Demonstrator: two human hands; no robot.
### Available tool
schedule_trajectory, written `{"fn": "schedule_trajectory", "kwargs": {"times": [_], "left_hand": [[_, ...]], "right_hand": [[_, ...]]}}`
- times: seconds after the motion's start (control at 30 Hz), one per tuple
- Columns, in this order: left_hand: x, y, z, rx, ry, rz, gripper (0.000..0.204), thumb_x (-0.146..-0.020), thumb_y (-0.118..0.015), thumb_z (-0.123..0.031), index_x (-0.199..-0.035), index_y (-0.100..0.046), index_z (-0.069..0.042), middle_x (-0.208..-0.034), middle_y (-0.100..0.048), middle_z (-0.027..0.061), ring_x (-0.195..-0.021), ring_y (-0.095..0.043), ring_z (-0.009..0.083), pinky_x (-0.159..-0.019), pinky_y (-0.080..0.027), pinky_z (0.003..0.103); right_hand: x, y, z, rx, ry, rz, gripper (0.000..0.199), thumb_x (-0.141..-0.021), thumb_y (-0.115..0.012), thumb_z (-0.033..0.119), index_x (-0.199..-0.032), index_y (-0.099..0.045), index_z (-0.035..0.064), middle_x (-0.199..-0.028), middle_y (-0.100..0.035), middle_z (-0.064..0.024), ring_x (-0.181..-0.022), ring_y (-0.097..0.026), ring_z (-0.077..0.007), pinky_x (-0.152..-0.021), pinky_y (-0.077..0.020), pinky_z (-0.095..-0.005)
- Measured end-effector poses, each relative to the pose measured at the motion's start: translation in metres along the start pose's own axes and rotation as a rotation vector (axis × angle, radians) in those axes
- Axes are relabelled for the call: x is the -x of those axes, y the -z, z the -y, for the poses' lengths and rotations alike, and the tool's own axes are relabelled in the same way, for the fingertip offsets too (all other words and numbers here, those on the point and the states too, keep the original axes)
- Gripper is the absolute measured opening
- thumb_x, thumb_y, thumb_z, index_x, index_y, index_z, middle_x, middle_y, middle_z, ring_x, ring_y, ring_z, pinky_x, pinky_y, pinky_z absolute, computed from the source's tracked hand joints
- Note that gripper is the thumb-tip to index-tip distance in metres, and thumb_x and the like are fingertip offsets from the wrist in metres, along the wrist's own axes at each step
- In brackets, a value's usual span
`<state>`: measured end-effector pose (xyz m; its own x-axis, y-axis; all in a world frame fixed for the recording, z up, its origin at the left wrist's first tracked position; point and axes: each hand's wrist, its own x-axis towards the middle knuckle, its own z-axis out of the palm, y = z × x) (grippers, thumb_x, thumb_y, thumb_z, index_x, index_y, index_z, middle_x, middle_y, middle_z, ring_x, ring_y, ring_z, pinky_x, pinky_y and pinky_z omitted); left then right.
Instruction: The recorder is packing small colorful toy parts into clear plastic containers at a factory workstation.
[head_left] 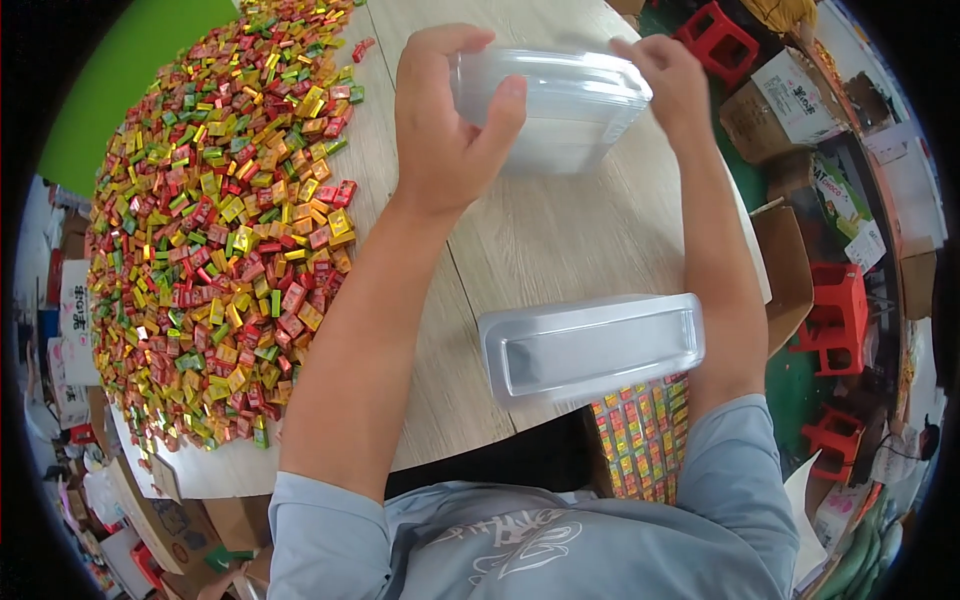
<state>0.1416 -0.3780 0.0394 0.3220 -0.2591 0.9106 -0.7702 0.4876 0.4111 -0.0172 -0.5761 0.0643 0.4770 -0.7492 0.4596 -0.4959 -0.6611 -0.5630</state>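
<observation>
Over the far middle of the table, a stack of clear rectangular plastic tubs [560,110] is between my hands. My left hand [445,115] grips its left end, thumb on the near side and fingers over the far edge. At the far right corner, my right hand [675,85] has its fingers curled against the rim; it is slightly blurred, and some fingertips are hidden. Nearer to me, a second stack of clear tubs [595,345] lies with a recessed flat face up, beside my right forearm. How many tubs are in each stack I cannot tell.
A broad heap of small wrapped sweets [230,240], red, yellow, green and orange, covers the table's left side. Below the near edge stands a carton with rows of similar sweets [643,440]. Cardboard boxes [785,105] and red plastic stools [838,318] stand on the right.
</observation>
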Motion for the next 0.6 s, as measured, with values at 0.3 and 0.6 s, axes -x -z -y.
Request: {"fn": "schedule_trajectory", "kwargs": {"times": [0.3,0.6], "left_hand": [[-0.009,0.005,-0.006,-0.020,-0.038,0.076,0.015,-0.083,-0.072,-0.011,-0.087,-0.060,-0.003,-0.103,-0.064,0.0147,-0.094,-0.062,0.0296,-0.083,-0.050,0.038],[-0.015,0.003,-0.017,0.029,0.064,0.096,0.012,-0.083,-0.070,-0.008,-0.083,-0.059,-0.003,-0.095,-0.065,0.0127,-0.092,-0.062,0.0277,-0.082,-0.050,0.037]], "right_hand": [[0.008,-0.026,-0.030,-0.065,0.250,0.299,0.019,-0.089,-0.070,0.009,-0.107,-0.073,0.0027,-0.114,-0.069,-0.0157,-0.103,-0.066,-0.0342,-0.092,-0.0529,-0.0396],[0.008,0.014,0.006,-0.399,0.302,0.113,0.014,-0.099,-0.061,0.011,-0.110,-0.066,0.0034,-0.107,-0.068,-0.0052,-0.106,-0.061,-0.0149,-0.097,-0.0463,-0.0313]]}}
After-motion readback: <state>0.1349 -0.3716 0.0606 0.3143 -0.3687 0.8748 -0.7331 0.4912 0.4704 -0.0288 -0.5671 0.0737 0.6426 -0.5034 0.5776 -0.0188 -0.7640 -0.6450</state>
